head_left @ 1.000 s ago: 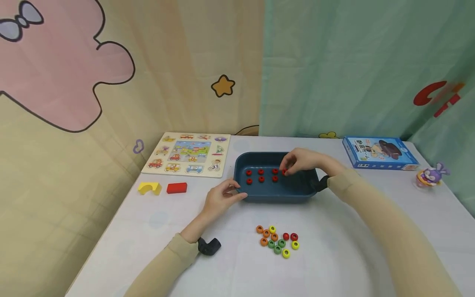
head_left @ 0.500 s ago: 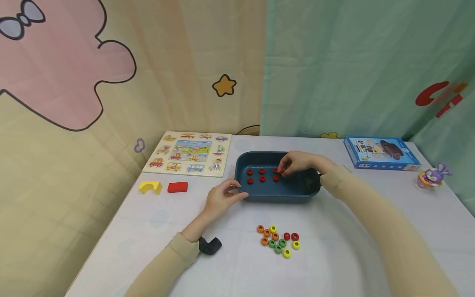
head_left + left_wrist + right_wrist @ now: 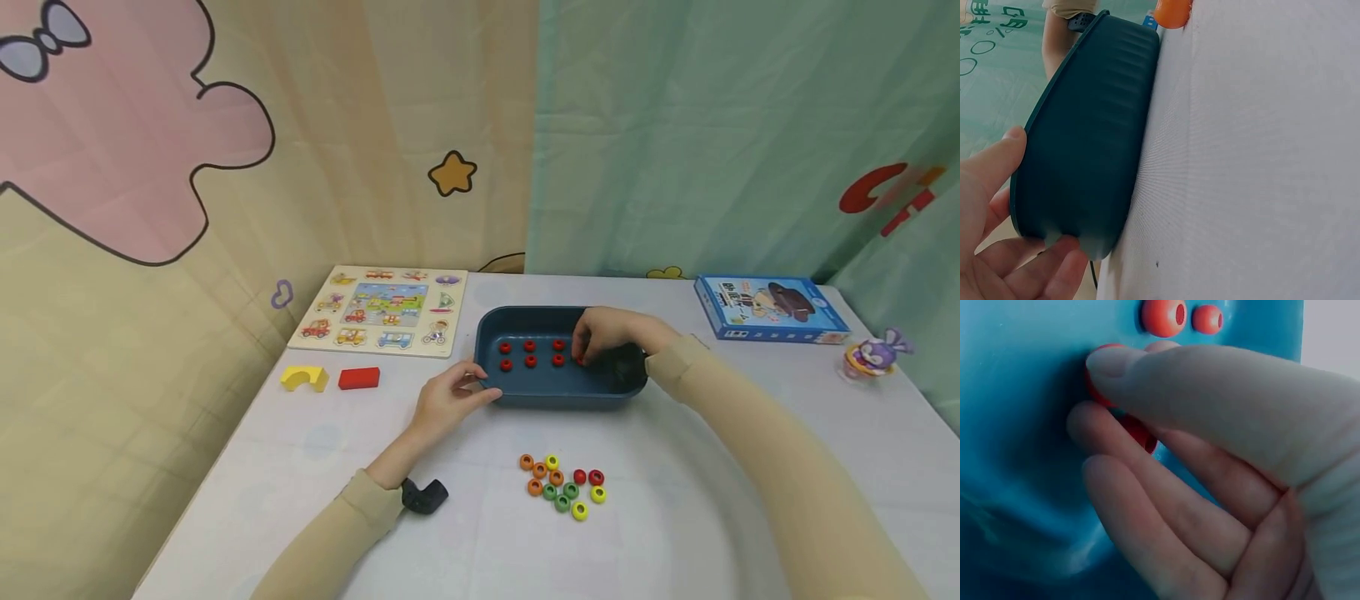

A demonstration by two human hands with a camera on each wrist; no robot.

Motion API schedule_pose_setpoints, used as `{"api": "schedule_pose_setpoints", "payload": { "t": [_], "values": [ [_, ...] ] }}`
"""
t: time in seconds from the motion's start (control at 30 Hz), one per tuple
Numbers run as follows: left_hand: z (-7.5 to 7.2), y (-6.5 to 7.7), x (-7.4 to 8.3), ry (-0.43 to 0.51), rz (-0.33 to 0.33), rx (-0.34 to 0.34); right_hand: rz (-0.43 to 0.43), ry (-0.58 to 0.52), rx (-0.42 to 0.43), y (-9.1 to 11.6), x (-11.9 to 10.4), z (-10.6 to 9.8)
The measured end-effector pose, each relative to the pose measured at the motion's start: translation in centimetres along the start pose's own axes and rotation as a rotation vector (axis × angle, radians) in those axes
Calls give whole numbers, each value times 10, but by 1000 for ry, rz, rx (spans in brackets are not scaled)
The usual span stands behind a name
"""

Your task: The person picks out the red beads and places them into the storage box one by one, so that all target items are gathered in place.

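Note:
A dark teal tray [image 3: 566, 402] holds red beads [image 3: 530, 362] in two rows. My left hand [image 3: 446, 404] grips its left end, thumb at the near rim and fingers round the corner; the left wrist view shows the thumb on the tray wall [image 3: 1085, 137]. Inside the tray, toward its right side, my right hand [image 3: 611, 329] pinches a red bead [image 3: 1100, 384] between thumb and fingers, close over the floor. Another red bead [image 3: 1141, 434] shows behind the fingers in the right wrist view; the hand hides it in the head view.
Several loose orange, green, yellow and red beads [image 3: 562, 490] lie in front of the tray. Left of it are a red block [image 3: 358, 378], a yellow arch block [image 3: 303, 379] and a picture puzzle board [image 3: 442, 343]. A blue box [image 3: 772, 310] and purple rabbit toy [image 3: 873, 354] stand right.
My right hand first shifted slightly left, then right and a little nearer, its fingertips now level with the near row of beads. My left hand stays on the tray's end.

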State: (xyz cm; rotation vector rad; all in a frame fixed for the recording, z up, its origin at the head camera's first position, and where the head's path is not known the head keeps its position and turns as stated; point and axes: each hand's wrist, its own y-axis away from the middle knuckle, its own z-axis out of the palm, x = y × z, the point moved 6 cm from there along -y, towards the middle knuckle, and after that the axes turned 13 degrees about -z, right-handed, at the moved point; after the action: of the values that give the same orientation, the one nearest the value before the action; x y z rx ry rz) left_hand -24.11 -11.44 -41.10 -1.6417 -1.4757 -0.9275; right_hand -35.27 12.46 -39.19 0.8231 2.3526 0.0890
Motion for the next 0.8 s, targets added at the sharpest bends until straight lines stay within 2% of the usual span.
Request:
{"api": "schedule_pose_setpoints", "payload": {
  "t": [0.17,0.27,0.37,0.5,0.57,0.63,0.73,0.8],
  "values": [
    [1,-1,-1,-4,-3,-7,19,69,14,5,-5,-6],
    [0,-1,0,-2,6,-7,13,87,64,14,-16,-20],
    [0,0,0,6,9,-8,-29,16,160,30,-35,-39],
    [-1,-1,0,18,14,-12,-165,-139,266,55,-73,-54],
    [-1,-2,0,25,23,-15,-238,-202,263,65,-93,-49],
    [-1,-2,0,35,29,-18,-315,-245,233,73,-109,-36],
    [0,-2,0,36,33,-22,-380,-281,169,83,-122,-4],
    [0,-2,0,33,30,-26,-398,-281,139,87,-122,19]
  ]
}}
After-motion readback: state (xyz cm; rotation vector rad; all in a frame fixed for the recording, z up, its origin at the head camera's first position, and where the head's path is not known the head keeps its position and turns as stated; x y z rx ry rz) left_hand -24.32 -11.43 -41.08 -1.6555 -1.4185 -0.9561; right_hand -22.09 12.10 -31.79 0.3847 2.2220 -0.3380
